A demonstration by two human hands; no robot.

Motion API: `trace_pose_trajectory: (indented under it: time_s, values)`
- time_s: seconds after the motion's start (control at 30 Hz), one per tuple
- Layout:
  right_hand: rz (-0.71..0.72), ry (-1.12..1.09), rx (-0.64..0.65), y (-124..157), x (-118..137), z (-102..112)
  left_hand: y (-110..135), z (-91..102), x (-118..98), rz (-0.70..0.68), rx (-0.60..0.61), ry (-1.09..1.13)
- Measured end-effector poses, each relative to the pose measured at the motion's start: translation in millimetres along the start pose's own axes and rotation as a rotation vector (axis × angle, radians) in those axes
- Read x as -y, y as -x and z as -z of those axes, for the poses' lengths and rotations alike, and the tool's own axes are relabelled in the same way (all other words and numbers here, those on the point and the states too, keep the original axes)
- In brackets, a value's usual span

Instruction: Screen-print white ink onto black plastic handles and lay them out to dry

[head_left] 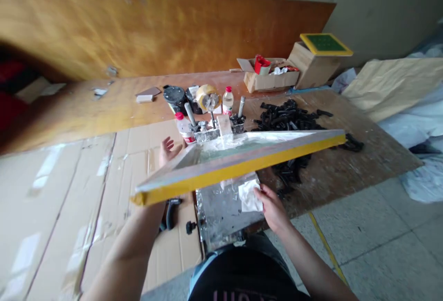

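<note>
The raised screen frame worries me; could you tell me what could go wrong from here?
The screen frame seems propped only by the left hand; slipping, it could drop onto the right hand holding the white cloth on the plate. The left hand could knock the red-capped bottle nearby.

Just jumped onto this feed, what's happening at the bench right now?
A person is at a screen-printing stand. Their left grip, fingers spread, is against the raised, tilted yellow-edged screen frame. Their right grip holds a white cloth on the foil-covered plate beneath it. A pile of black parts lies on the table alongside.
</note>
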State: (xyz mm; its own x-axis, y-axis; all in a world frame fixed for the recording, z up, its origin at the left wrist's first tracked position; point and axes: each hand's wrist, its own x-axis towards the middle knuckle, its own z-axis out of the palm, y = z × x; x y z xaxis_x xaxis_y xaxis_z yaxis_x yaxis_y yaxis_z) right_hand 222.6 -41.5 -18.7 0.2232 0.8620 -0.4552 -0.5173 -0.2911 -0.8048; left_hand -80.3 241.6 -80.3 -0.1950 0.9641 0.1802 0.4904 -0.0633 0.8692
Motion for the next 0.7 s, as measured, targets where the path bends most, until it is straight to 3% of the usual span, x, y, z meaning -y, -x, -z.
trace_pose_trajectory:
  time_s: [0.17,0.27,0.33,0.43,0.53,0.7]
  values:
    - [-0.052,0.054,0.117,-5,5,22,130,59.4,-8,0.1,-0.123,-0.261]
    - [-0.099,0.114,0.162,-9,2,39,204,70.6,-4,0.204,-0.186,-0.448]
    - [-0.123,0.147,0.196,-11,0,47,235,69.8,3,0.267,-0.215,-0.56]
    - [-0.141,0.179,0.244,-11,-2,48,252,63.9,14,0.324,-0.209,-0.674]
    - [-0.146,0.198,0.287,-10,-3,41,246,60.0,19,0.354,-0.179,-0.729]
    - [-0.084,0.267,0.337,-16,-14,34,242,70.1,4,0.373,-0.19,-0.728]
